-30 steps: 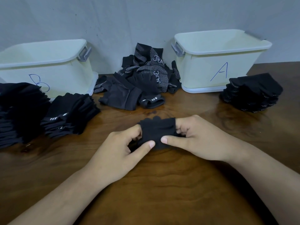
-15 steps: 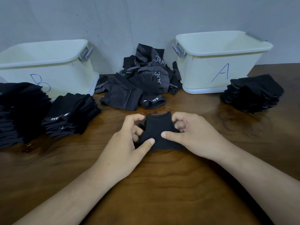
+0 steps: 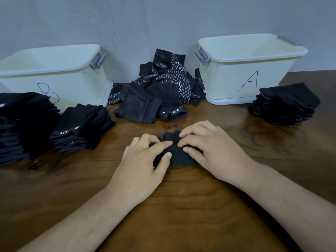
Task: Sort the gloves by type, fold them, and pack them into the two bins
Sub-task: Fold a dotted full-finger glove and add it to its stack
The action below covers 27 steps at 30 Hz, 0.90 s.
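Here, beyond the fingertips and against the wall, stand two pale plastic bins: the bin marked B (image 3: 54, 77) off past the left hand (image 3: 143, 166) and the bin marked A (image 3: 245, 70) off past the right hand (image 3: 214, 151). Only their upper inner walls show, and their floors are hidden behind the near walls, so I cannot tell what lies in them. Between the bins, straight ahead of the fingers, is a loose heap of gloves (image 3: 169, 84), some white-dotted and some plain with a small white mark on the cuff. Out to the left of the left hand sits a stack of plain folded gloves (image 3: 81, 128), and a taller dark stack (image 3: 21, 124) beside it is cut off by the frame edge. Well to the right of the right hand, just in front of bin A, is a stack of dotted folded gloves (image 3: 285, 106). Both hands have curled fingers on one black glove (image 3: 179, 155) lying on the wooden table (image 3: 181, 215), each pinching the fabric between thumb and forefinger, fingertips nearly meeting over its middle. The glove is plain black and bunched small, largely covered by the fingers, so its fold is hard to make out.
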Each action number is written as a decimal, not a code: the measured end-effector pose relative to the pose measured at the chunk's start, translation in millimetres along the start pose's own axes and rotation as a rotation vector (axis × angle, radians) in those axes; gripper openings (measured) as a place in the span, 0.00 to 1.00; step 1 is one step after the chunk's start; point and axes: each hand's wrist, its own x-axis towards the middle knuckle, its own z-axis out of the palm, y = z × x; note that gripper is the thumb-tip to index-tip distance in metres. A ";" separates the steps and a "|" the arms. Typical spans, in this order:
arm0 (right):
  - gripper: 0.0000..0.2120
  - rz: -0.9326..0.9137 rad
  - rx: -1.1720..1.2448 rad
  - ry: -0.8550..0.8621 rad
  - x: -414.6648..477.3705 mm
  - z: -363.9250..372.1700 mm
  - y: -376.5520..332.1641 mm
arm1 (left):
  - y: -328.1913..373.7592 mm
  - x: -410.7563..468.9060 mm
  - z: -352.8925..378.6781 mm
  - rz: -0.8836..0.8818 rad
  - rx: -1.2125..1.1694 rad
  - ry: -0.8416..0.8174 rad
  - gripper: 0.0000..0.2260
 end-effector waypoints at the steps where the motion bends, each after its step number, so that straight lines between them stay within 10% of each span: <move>1: 0.10 0.001 0.002 -0.020 0.2 1.2 1.1 | 0.3 0.1 -0.4 -0.007 0.007 0.003 0.20; 20: 0.25 0.028 0.001 -0.170 -5.5 -10.7 -1.4 | -3.3 5.3 -5.2 0.333 0.138 0.021 0.11; 27: 0.06 0.121 0.261 -0.001 -4.5 -6.6 1.4 | 5.6 2.9 -11.7 0.172 -0.091 0.076 0.09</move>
